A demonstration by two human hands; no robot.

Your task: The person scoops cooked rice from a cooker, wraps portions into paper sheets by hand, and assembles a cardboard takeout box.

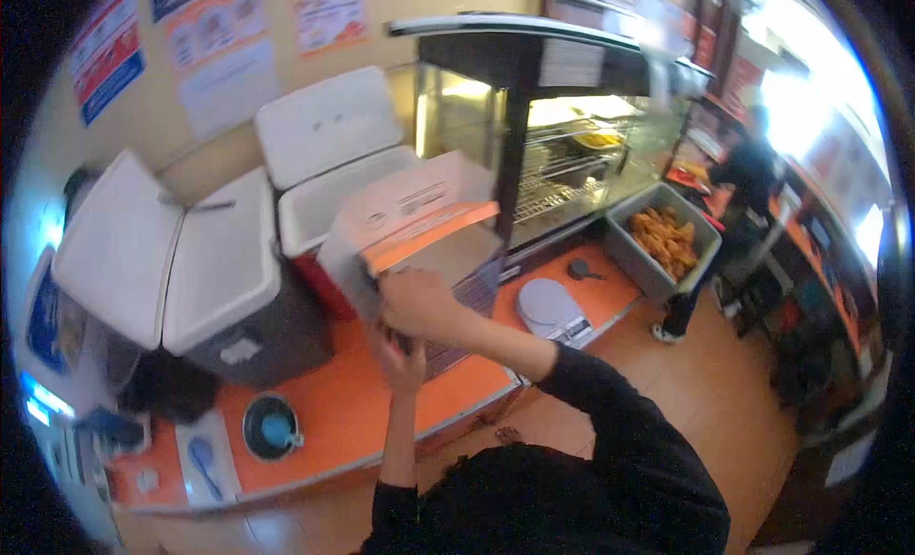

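A cardboard box (pixel 464 250) with a raised white and orange printed flap stands tilted over the orange counter. My right hand (pixel 419 305) is at the box's near left edge, its fingers bent against the cardboard. Just below it, my left hand (pixel 400 359) is closed at the box's lower left corner; its fingertips are partly hidden. Behind the box is an open cooler (pixel 334 197) with a white lid. To the right of the box, a round white scale (pixel 551 307) lies on the counter.
Another open cooler (pixel 224 269) stands left. A dark bowl (pixel 272 426) and a blue spoon (pixel 202 460) are at the counter's front left. A grey bin (pixel 667 236) of fried food, a glass display cabinet (pixel 572 145) and a person in dark clothes (pixel 748 188) are at the right.
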